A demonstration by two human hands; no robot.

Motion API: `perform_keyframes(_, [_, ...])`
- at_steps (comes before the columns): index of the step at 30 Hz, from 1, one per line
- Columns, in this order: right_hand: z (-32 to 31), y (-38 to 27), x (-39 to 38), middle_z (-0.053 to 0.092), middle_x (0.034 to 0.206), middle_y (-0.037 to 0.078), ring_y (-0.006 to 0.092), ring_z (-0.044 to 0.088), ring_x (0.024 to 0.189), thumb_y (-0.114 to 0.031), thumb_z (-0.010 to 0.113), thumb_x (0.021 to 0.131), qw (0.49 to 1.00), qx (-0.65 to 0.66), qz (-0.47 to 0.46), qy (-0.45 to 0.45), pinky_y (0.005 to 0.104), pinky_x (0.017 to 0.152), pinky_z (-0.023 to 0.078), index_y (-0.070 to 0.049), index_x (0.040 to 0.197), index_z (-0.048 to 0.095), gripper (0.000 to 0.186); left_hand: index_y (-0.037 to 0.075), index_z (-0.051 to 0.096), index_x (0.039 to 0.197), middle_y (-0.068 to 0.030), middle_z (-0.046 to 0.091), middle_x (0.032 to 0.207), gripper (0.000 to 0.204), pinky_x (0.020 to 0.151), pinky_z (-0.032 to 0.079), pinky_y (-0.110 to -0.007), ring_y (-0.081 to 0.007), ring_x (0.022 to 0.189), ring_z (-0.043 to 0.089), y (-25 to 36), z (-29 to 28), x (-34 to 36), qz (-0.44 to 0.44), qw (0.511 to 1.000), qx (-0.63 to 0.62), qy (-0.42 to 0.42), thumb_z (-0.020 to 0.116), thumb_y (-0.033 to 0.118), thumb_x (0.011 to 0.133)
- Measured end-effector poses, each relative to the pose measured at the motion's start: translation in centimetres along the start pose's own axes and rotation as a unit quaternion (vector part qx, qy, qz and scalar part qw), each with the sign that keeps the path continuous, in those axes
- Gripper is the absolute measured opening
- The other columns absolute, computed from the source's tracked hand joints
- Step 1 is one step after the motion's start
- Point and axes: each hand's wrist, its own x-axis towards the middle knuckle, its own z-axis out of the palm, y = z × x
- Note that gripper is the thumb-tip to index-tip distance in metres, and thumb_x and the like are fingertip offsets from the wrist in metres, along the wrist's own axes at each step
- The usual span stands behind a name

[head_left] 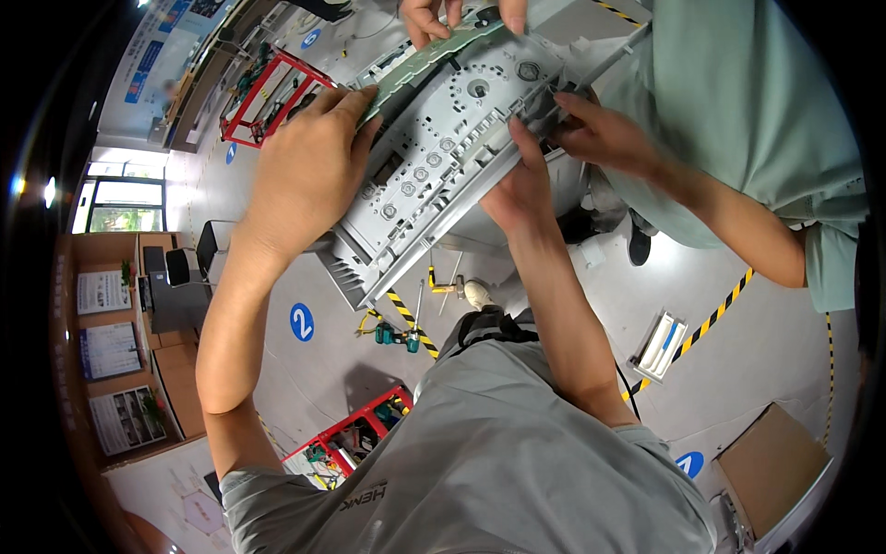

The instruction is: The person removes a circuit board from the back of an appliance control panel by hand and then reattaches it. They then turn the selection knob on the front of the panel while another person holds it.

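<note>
A grey plastic panel (434, 175), perhaps an appliance's control panel, lies slanted in front of me with its ribbed, knob-fitted inner side facing up. Along its far edge runs a long green circuit board (425, 60), tilted up from it. My left hand (309, 171) grips the board's near-left end, though the palm hides part of the hold. Around the panel's near edge, my right hand (521, 189) is closed with the thumb on top. Another person's hand (604, 134) touches the panel's right end, and other fingers (434, 18) hold the board's far end.
A person in pale green clothes (748, 120) stands close on the right. Red tool carts (277, 97) stand at far left and near my left side. On the floor are a cordless drill (397, 337), a white drawer-like part (659, 346) and striped tape (729, 305).
</note>
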Motion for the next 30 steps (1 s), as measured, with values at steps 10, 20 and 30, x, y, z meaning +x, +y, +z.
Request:
perform_keyframes(10, [0.9, -0.2, -0.1, 0.052, 0.127, 0.004, 0.0208, 0.049, 0.119, -0.013, 0.058, 0.089, 0.999, -0.015, -0.011, -0.036, 0.0406, 0.103, 0.036, -0.008, 0.131, 0.044, 0.045, 0.000, 0.056, 0.121, -0.0163, 0.061, 0.109, 0.039, 0.077, 0.052, -0.039, -0.0312, 0.095, 0.061, 1.7, 4.2, -1.2, 0.030, 0.993, 0.072, 0.084, 0.062, 0.014, 0.085])
perform_keyframes(20, [2.1, -0.1, 0.3, 0.056, 0.122, 0.002, 0.0189, 0.051, 0.115, -0.027, 0.061, 0.091, 0.998, -0.007, -0.037, -0.050, 0.0395, 0.100, 0.039, -0.010, 0.126, 0.049, 0.041, 0.000, 0.060, 0.116, -0.0152, 0.061, 0.106, 0.042, 0.074, 0.052, -0.040, -0.0333, 0.089, 0.063, 3.1, 5.3, -0.4, 0.027, 0.996, 0.009, 0.089, 0.064, 0.029, 0.086])
perform_keyframes(30, [2.6, -0.1, 0.8, 0.056, 0.123, 0.001, 0.0190, 0.051, 0.115, -0.037, 0.058, 0.092, 0.995, -0.061, -0.049, -0.070, 0.0392, 0.100, 0.040, -0.012, 0.126, 0.050, 0.044, 0.007, 0.064, 0.112, -0.0131, 0.065, 0.098, 0.031, 0.064, 0.052, -0.039, -0.0312, 0.078, 0.065, 2.5, 6.1, 0.3, 0.040, 0.995, -0.020, 0.093, 0.060, 0.027, 0.090])
